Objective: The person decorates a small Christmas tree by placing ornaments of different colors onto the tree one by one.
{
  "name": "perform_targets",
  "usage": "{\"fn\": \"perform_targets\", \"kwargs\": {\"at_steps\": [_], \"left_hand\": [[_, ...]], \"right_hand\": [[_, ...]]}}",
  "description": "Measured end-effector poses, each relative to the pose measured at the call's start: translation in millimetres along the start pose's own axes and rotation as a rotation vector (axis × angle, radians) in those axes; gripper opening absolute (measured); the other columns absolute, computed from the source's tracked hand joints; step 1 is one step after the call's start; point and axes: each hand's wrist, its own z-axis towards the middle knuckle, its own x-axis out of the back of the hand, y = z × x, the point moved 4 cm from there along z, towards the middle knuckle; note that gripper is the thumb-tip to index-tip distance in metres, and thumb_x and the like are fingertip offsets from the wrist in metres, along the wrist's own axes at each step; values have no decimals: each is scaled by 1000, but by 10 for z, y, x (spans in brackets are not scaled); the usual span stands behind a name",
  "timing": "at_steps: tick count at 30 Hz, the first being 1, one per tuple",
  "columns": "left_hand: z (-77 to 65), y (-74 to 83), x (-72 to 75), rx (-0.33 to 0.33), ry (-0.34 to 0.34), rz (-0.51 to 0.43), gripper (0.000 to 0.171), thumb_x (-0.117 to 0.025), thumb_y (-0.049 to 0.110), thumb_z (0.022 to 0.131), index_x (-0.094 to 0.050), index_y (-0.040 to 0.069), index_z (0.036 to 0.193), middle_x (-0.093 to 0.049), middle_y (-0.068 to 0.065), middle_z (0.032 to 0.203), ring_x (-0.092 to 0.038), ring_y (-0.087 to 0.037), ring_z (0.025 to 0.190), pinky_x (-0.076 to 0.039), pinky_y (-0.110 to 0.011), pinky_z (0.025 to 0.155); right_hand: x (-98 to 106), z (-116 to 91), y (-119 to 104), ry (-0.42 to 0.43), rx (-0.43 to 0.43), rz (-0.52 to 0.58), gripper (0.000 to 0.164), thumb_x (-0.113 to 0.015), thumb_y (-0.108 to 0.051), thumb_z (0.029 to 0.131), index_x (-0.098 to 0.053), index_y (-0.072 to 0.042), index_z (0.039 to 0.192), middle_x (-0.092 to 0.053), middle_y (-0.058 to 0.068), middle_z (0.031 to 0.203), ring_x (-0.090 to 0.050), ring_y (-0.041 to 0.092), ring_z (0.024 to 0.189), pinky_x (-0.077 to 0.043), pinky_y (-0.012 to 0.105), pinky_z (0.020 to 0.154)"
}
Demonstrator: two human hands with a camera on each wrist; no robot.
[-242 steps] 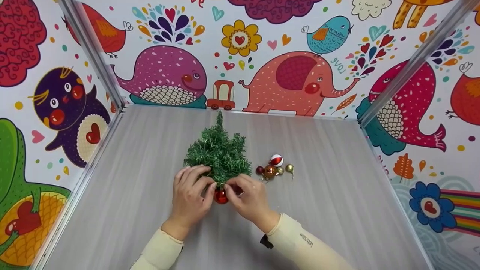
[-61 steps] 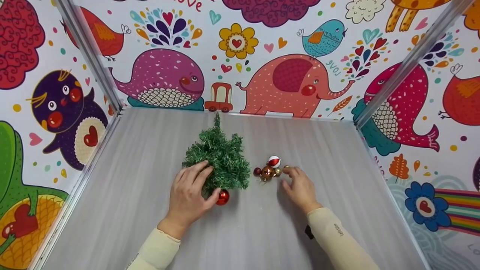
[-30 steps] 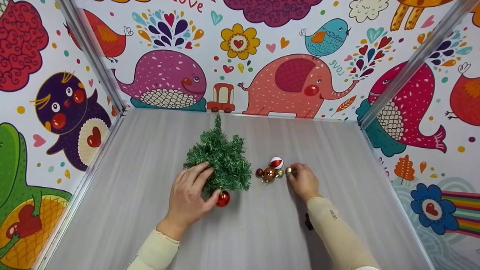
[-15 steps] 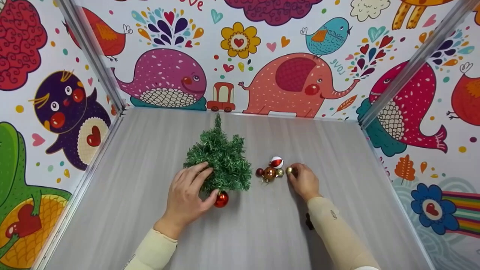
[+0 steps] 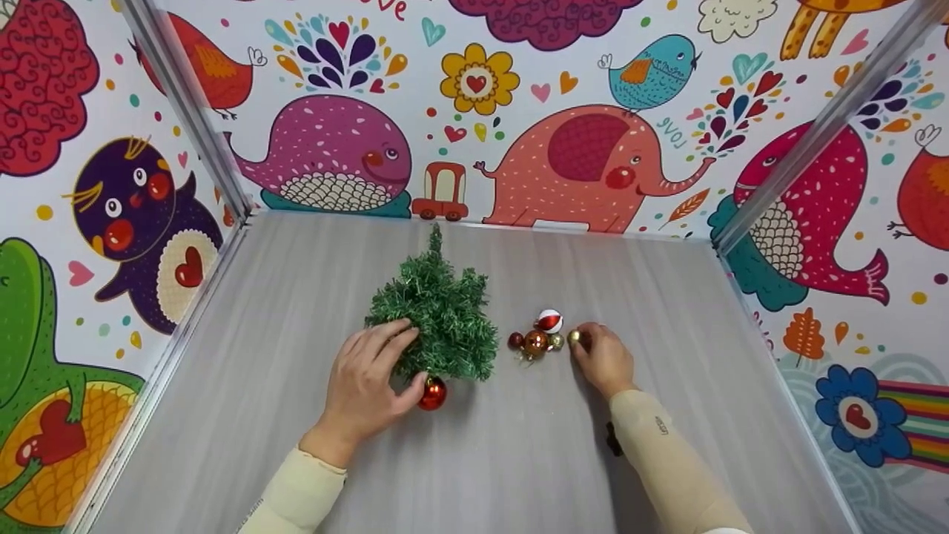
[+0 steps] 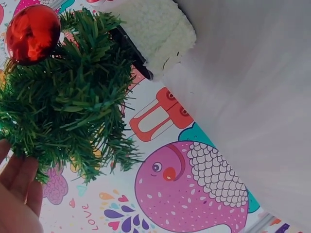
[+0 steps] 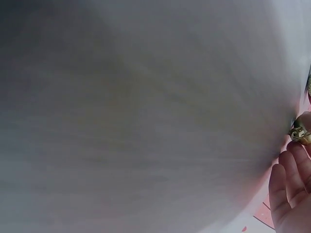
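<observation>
A small green tinsel Christmas tree [image 5: 441, 315] stands left of the table's middle, with a shiny red bauble [image 5: 432, 394] hanging at its lower front. Along the tree's left side, my left hand [image 5: 371, 378] rests its fingers against the branches, the thumb at the top of the red bauble. The left wrist view has the fingers [image 6: 20, 174] touching the branch tips. Right of the pile of ornaments, my right hand [image 5: 604, 360] pinches a small gold bauble [image 5: 574, 337]. Its metal cap shows by the fingertips in the right wrist view.
Between tree and right hand lie a red-and-white bauble [image 5: 549, 321], a copper bauble [image 5: 535, 343], a dark red bauble [image 5: 515, 340] and another small gold one, close together. Printed panels [image 5: 474, 141] enclose the back and sides. The tree has a white block base [image 6: 158, 36].
My right hand has left the red bauble, moved right and taken hold of the small gold bauble. My left hand has stayed at the tree, its thumb shifting slightly left with the red bauble.
</observation>
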Motion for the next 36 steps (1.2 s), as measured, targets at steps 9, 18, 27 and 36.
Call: {"fn": "perform_targets", "kwargs": {"at_steps": [9, 18, 27, 36], "left_hand": [[-10, -43, 56, -10, 3, -8, 54, -76, 26, 76, -67, 6, 125, -63, -10, 127, -61, -28, 110, -48, -47, 90], [-19, -74, 97, -9, 9, -11, 52, -74, 21, 75, -67, 6, 124, -63, -9, 130, -62, -29, 110, -48, -48, 90], [-46, -127, 126, 40, -47, -34, 51, -72, 20, 77, -67, 7, 126, -61, -10, 133, -61, -31, 111, -46, -48, 93], [-69, -181, 156, 58, -32, -26, 48, -72, 19, 77, -68, 6, 123, -63, -11, 131, -62, -32, 110, -45, -48, 94]], "right_hand": [[-7, 4, 28, 19, 21, -4, 26, -73, -23, 88, -68, -10, 109, -65, 8, 100, -63, 28, 95, -50, 49, 81], [-16, -1, 40, 34, 38, 0, 24, -72, -22, 88, -68, -9, 108, -65, 7, 97, -63, 27, 92, -51, 48, 79], [-15, -8, 35, 26, 33, -3, 25, -72, -23, 88, -68, -9, 108, -65, 8, 98, -63, 28, 93, -51, 49, 80], [-10, -5, 30, 31, 32, -9, 25, -72, -24, 88, -68, -9, 108, -65, 8, 99, -63, 28, 94, -50, 49, 81]]}}
